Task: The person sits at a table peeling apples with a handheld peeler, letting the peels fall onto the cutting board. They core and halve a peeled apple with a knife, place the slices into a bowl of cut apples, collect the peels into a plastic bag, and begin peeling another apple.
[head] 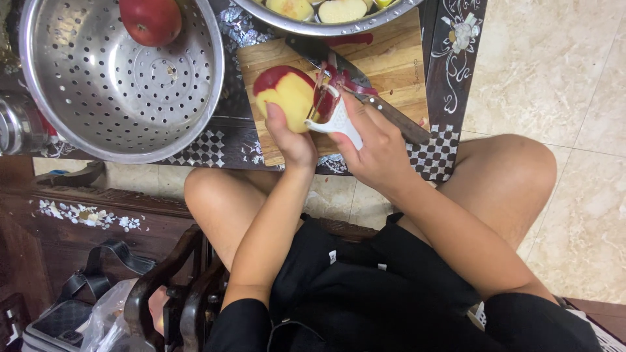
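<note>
The left hand point(291, 133) is closed around a half-peeled apple point(287, 98), fingers wrapped on its near side, holding it just above the wooden cutting board point(391, 58) at the near edge of the dark inlaid surface point(450, 72). The right hand point(375, 146) is closed on the white handle of a peeler point(332, 117), whose blade end touches the apple's right flank, so the fruit lies directly to the left of the right hand and just beyond the left one. The peeler's long axis runs from the right hand's palm up and leftward to the fruit, and the blade sits on the border between the bare yellow flesh facing the camera and the red skin left on the far top and the right side. A curl of red peel point(342, 79) hangs by the blade, over the board. A knife point(365, 91) lies slantwise on the board under the peeler, its handle touching or just beneath the right hand; which, I cannot tell. To the left, well apart from both hands, a metal colander point(111, 104) holds a whole red apple point(151, 19). Beyond the board, a metal bowl point(313, 27) holds pale peeled pieces point(342, 10)
</note>
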